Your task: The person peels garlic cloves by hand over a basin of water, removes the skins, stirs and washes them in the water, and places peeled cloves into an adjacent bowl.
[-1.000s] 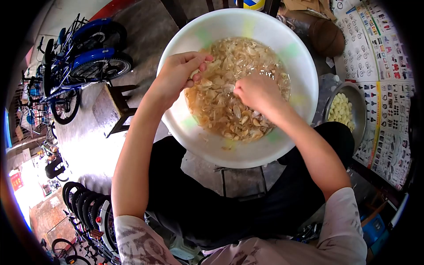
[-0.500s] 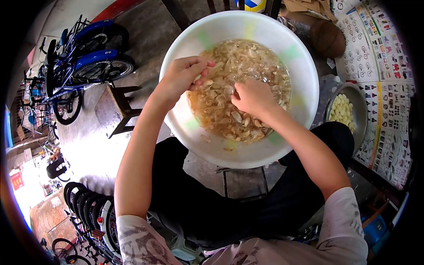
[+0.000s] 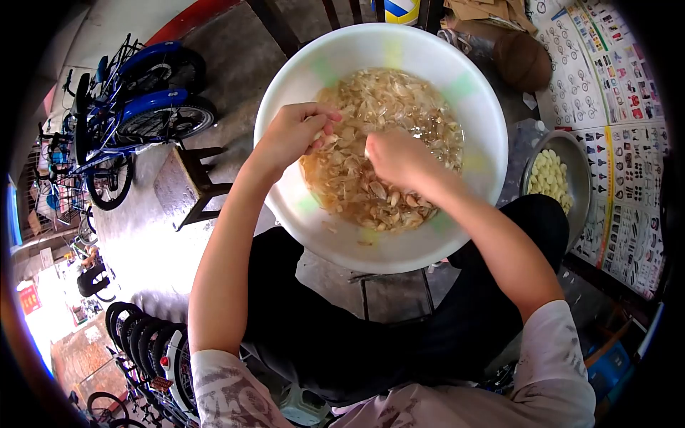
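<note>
A wide white basin (image 3: 474, 178) holds water with loose garlic skins and cloves (image 3: 371, 189) floating in it. Over its left side, my left hand (image 3: 289, 135) has its fingers curled round a pale garlic clove (image 3: 319, 134), only partly visible between thumb and fingers. My right hand (image 3: 399, 158) is closed just above the floating skins near the middle of the basin. A whitish bit shows at its fingertips, too small and blurred to name. To the right, a metal bowl (image 3: 586, 171) contains several peeled garlic cloves (image 3: 548, 175).
A small wooden stool (image 3: 175, 185) stands left of the basin. Blue bicycles (image 3: 153, 103) are at the upper left, with black tyres (image 3: 139, 332) below. A brown ball (image 3: 522, 62) and cardboard (image 3: 492, 11) lie at the upper right, beside a printed poster sheet (image 3: 628, 171).
My right hand has shifted slightly left and up, closer to my left hand, and its fingers have lifted from among the skins. My left hand stays almost in place, still closed.
</note>
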Demonstrator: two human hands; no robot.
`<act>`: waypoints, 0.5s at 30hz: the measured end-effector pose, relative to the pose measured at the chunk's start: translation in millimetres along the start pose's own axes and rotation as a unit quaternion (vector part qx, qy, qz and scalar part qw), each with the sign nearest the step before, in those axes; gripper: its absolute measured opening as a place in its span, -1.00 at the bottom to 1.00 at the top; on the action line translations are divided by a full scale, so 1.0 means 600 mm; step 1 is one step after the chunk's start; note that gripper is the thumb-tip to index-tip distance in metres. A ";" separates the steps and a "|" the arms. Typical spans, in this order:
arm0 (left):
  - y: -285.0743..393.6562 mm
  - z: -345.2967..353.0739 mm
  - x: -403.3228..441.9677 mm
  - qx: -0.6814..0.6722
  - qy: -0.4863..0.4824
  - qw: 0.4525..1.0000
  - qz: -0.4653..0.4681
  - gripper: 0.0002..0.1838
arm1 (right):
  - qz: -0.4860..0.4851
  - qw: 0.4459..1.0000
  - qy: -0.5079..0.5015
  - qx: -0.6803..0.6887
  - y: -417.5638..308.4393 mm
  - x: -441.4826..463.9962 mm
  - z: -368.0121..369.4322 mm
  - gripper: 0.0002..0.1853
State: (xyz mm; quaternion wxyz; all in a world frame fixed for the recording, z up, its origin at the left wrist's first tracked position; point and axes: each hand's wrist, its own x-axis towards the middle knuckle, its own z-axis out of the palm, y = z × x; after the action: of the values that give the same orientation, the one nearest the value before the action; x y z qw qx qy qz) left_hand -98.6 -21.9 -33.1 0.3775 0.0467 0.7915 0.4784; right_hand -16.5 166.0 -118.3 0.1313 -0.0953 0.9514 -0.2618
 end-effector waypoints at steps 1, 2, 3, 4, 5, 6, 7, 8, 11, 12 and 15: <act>-0.002 -0.001 0.000 -0.001 0.000 1.000 0.000 -0.69 | 0.001 0.997 -0.020 0.078 0.005 0.002 -0.015 -0.82; -0.004 -0.002 -0.001 0.008 -0.003 1.000 0.003 -0.69 | 0.001 0.997 -0.021 0.078 0.008 -0.004 -0.029 -0.82; -0.006 -0.002 -0.001 0.018 -0.006 1.000 0.006 -0.69 | 0.061 0.959 -0.062 0.270 -0.003 -0.014 -0.069 -0.78; -0.006 0.000 -0.001 0.018 -0.007 1.000 0.006 -0.69 | 0.118 0.880 -0.099 0.449 -0.010 -0.023 -0.097 -0.73; -0.005 0.003 0.001 0.005 0.000 1.000 0.016 -0.69 | 0.137 0.821 -0.114 0.543 -0.010 -0.030 -0.107 -0.71; -0.002 0.006 0.001 -0.008 0.009 1.000 0.027 -0.68 | 0.137 0.821 -0.112 0.542 -0.002 -0.031 -0.104 -0.71; 0.003 0.010 0.002 -0.006 0.008 1.000 0.030 -0.68 | 0.111 0.764 -0.114 0.625 0.007 -0.030 -0.097 -0.72; 0.009 0.015 0.000 -0.011 0.026 0.999 0.039 -0.67 | 0.084 0.698 -0.116 0.701 0.013 -0.029 -0.094 -0.72; 0.022 0.028 -0.009 0.026 0.054 0.995 0.075 -0.66 | 0.076 0.664 -0.079 0.740 -0.006 -0.031 -0.107 -0.72; 0.025 0.033 -0.013 0.066 0.065 0.991 0.100 -0.65 | 0.075 0.664 -0.078 0.740 -0.010 -0.029 -0.110 -0.72; 0.032 0.054 -0.026 0.104 0.116 0.970 0.188 -0.69 | 0.112 0.740 -0.022 0.663 -0.023 -0.025 -0.116 -0.72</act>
State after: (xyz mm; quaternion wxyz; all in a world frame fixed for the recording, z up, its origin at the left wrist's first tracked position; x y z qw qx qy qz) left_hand -72.2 5.1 -17.3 0.1796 0.1784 0.8522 0.4578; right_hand -21.8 190.8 -50.5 0.2111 0.1175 0.5385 -0.8072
